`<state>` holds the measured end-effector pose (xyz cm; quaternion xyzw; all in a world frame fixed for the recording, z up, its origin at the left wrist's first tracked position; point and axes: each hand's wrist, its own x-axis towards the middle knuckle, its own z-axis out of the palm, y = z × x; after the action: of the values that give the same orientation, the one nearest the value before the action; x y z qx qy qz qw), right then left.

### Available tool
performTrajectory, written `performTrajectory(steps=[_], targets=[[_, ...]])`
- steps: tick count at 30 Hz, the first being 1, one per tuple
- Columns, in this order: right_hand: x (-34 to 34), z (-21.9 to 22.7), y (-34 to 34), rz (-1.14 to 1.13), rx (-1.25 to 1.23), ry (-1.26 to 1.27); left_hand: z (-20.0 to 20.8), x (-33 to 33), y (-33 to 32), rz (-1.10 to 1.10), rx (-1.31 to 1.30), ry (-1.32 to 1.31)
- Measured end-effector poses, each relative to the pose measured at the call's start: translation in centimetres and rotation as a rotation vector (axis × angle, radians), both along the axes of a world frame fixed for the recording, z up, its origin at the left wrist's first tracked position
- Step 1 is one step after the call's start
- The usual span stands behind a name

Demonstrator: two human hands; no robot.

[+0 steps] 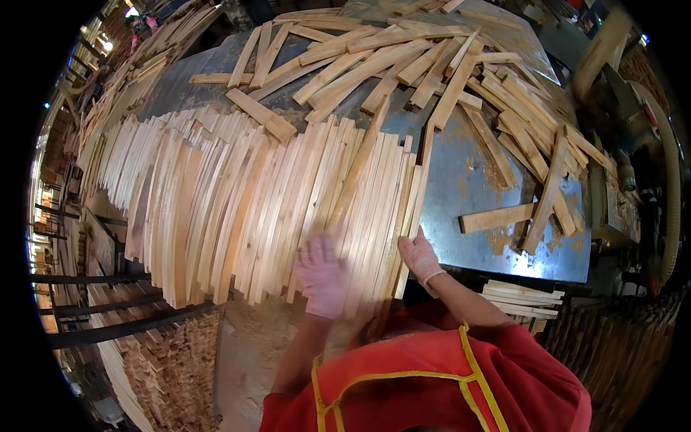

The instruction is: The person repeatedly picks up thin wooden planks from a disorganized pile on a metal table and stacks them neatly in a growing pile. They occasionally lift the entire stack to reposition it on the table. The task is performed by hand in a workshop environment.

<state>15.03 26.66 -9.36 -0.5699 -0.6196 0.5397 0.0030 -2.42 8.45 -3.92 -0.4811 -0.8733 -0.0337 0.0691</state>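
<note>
My left hand [322,276], gloved and motion-blurred, lies flat and open on the near ends of the fanned wooden slats [237,209], gripping nothing. My right hand [420,257] touches the row's right edge; whether its fingers close on a slat I cannot tell. The slats rest on the metal table [461,173], loose offcuts [403,65] beyond.

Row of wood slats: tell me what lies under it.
The row of wood slats rests on a grey metal table; their near ends overhang its edge. The tabletop beneath them is covered.

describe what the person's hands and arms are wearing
Both the left hand and the right hand wear thin, pale pinkish-white gloves ending at the wrists. The forearms are uncovered. Short red sleeves match a red top with yellow piping.
</note>
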Motion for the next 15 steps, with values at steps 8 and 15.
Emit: performTrajectory(steps=[8,15], targets=[[5.5,3.5,0.6,0.176,0.125,-0.067,-1.3,9.7,0.3,-0.471,-0.177,-0.198],[9.5,4.6,-1.6,0.674,0.052,-0.308,-2.8,9.9,3.3,-0.623,-0.050,-0.242]])
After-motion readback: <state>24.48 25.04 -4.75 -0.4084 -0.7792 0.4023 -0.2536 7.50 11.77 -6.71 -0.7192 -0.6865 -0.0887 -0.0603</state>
